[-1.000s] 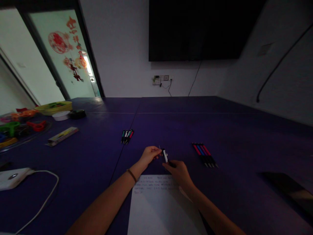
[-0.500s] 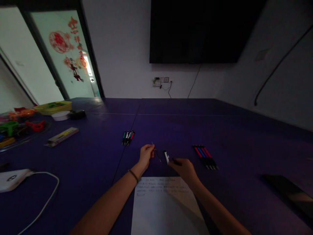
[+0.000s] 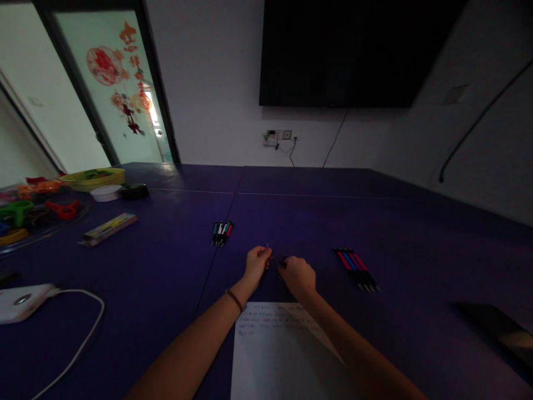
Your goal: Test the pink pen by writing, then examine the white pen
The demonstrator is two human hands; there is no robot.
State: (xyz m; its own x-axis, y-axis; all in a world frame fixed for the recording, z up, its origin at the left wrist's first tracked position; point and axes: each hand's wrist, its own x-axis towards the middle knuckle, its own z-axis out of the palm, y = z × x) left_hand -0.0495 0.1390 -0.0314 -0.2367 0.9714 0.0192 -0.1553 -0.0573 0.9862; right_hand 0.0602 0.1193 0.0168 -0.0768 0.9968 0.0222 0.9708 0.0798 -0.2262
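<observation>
My left hand [image 3: 257,265] pinches a thin pen refill [image 3: 273,258], which slants between my two hands. Close on its right, my right hand [image 3: 298,274] is closed, with a dark pen part [image 3: 283,260] showing at its fingers. Most of that part is covered by the hand. The white pen barrel cannot be made out now. Several pens [image 3: 222,233] with green, white and red barrels lie in a group beyond my left hand. To the right rests a row of pens [image 3: 356,269] with red and blue barrels.
Below my wrists lies a sheet of paper [image 3: 283,361] with writing. A white device [image 3: 25,304] with a cable, a small long box [image 3: 109,229], a yellow basket [image 3: 94,179] and a black roll [image 3: 134,191] stand left. A dark flat device [image 3: 495,328] lies right.
My right hand has moved left and up toward my left hand, bringing the dark part near the refill. The white barrel that lay between the hands is out of sight.
</observation>
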